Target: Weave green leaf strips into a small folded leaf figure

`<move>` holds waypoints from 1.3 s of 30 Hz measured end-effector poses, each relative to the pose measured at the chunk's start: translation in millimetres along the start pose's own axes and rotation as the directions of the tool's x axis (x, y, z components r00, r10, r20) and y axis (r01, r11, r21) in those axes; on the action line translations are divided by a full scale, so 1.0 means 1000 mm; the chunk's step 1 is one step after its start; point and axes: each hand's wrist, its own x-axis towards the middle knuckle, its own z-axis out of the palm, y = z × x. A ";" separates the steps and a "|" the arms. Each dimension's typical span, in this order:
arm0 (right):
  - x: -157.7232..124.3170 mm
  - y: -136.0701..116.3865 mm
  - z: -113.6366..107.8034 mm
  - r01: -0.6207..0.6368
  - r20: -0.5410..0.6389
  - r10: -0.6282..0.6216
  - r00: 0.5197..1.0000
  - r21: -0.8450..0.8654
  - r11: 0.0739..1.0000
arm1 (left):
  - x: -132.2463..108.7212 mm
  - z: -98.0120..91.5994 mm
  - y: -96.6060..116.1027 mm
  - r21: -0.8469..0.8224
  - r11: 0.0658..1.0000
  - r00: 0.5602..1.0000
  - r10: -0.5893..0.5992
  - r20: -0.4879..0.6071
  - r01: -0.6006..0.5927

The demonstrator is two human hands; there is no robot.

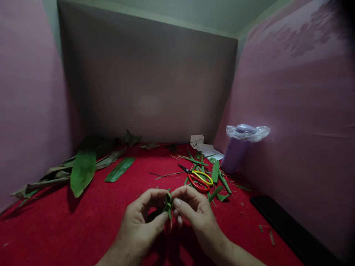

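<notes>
A small folded strip of green leaf [168, 205] is pinched between both hands, low in the middle of the head view. My left hand [145, 218] grips it from the left, thumb and fingertips closed on it. From the other side, my right hand [194, 214] closes its thumb and fingers at the strip's right edge. A narrow end of the leaf hangs down between the thumbs. Just beyond my right hand lie scissors [198, 178] with one red and one yellow handle, their dark blades pointing left and away.
Broad green leaves [83, 168] and dried ones lie at the left on the red cloth [83, 229]; a cut leaf piece [120, 169] lies nearby. Leaf scraps [215, 171] surround the scissors. A purple tumbler [235, 155] with plastic wrap, white paper [209, 150] and a black object [288, 225] are right.
</notes>
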 end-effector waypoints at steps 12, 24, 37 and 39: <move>-0.002 0.001 0.001 0.054 0.038 -0.053 0.998 -0.037 0.998 | 0.002 -0.002 0.001 -0.064 0.998 0.999 -0.027 -0.033 0.025; 0.001 0.001 -0.006 0.214 0.090 -0.206 0.974 -0.098 0.972 | -0.003 0.000 0.005 0.192 0.966 0.984 0.159 0.077 -0.171; 0.003 -0.004 -0.006 0.174 0.059 -0.170 0.984 -0.070 0.982 | -0.004 -0.001 0.008 0.230 0.957 0.979 0.145 0.141 -0.175; 0.003 -0.003 -0.007 0.172 0.063 -0.168 0.984 -0.059 0.983 | -0.003 0.000 0.008 0.233 0.956 0.978 0.148 0.146 -0.179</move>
